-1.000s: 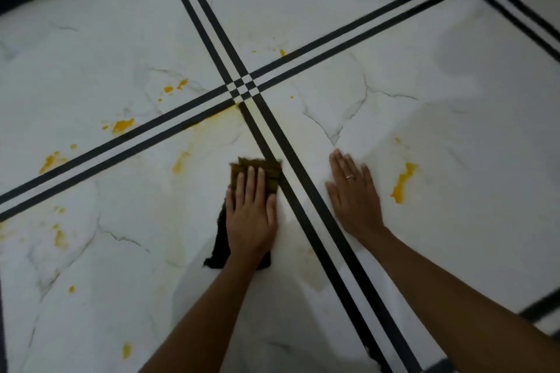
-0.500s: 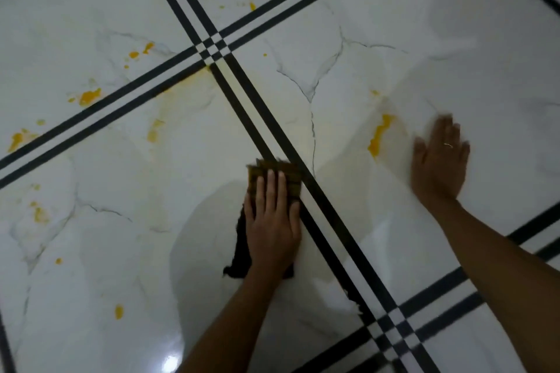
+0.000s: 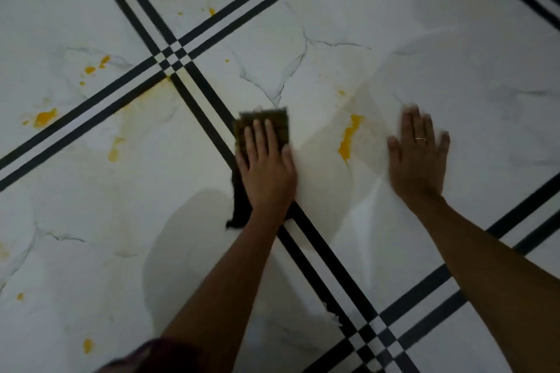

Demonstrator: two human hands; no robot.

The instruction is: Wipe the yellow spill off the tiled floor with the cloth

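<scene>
A dark, olive-stained cloth (image 3: pixel 280 127) lies flat on the white marble-look tiled floor (image 3: pixel 333 39), over a black double stripe. My left hand (image 3: pixel 266 166) presses down on it with fingers stretched out. The cloth's dark tail trails back beside my wrist. A thick yellow streak (image 3: pixel 348 139) sits just right of the cloth, apart from it. My right hand (image 3: pixel 419 157), wearing a ring, rests flat and open on the floor right of that streak. More yellow blobs (image 3: pixel 45 117) and a pale yellow smear (image 3: pixel 113 153) lie to the left.
Black double stripes (image 3: pixel 197 82) cross the floor and meet at upper left and lower right. Small yellow drops (image 3: pixel 97 65) sit near the upper crossing, and another drop (image 3: pixel 88 345) lies at lower left. A chipped stripe edge (image 3: pixel 333 312) shows near my left forearm.
My left hand has slid the cloth rightward over the black stripe, closer to the yellow streak. My right hand moved from left of the streak to its right and now stays planted.
</scene>
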